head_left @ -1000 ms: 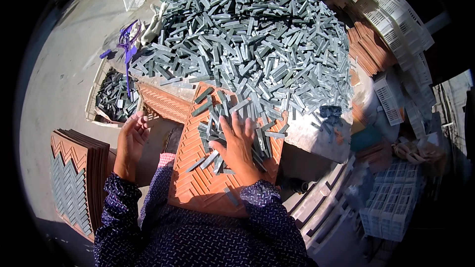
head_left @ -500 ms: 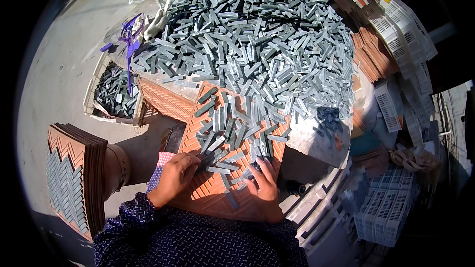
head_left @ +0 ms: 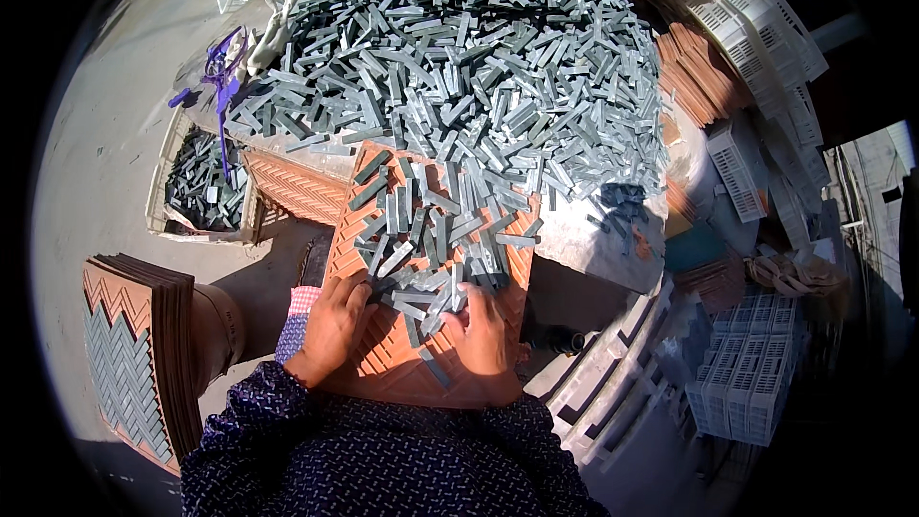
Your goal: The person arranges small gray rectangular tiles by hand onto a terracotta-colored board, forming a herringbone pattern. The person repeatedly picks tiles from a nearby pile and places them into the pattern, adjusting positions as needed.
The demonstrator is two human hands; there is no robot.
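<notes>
An orange herringbone-grooved tray [head_left: 383,364] lies in front of me, with loose grey stone strips [head_left: 431,220] scattered over its far and middle part. My left hand [head_left: 335,325] rests at the tray's left edge, fingers curled together beside the nearest strips; whatever its fingertips hold is hidden. On the right, my right hand [head_left: 483,333] is low over the tray, thumb and fingers closing on a pale grey strip [head_left: 457,284] that stands out of the small heap. One strip [head_left: 434,367] lies apart, slanting in the grooves between my hands.
A large pile of stone strips [head_left: 459,67] covers the table beyond the tray. At left stand a crate of dark strips [head_left: 251,220] and a stack of trays [head_left: 172,325], its outer face filled with herringbone strips. White plastic crates [head_left: 747,364] and more orange trays [head_left: 699,77] are at right.
My right hand has moved inward and away from me, to the strip heap's near edge. Strips between my hands have shifted closer together. The whole view has moved slightly.
</notes>
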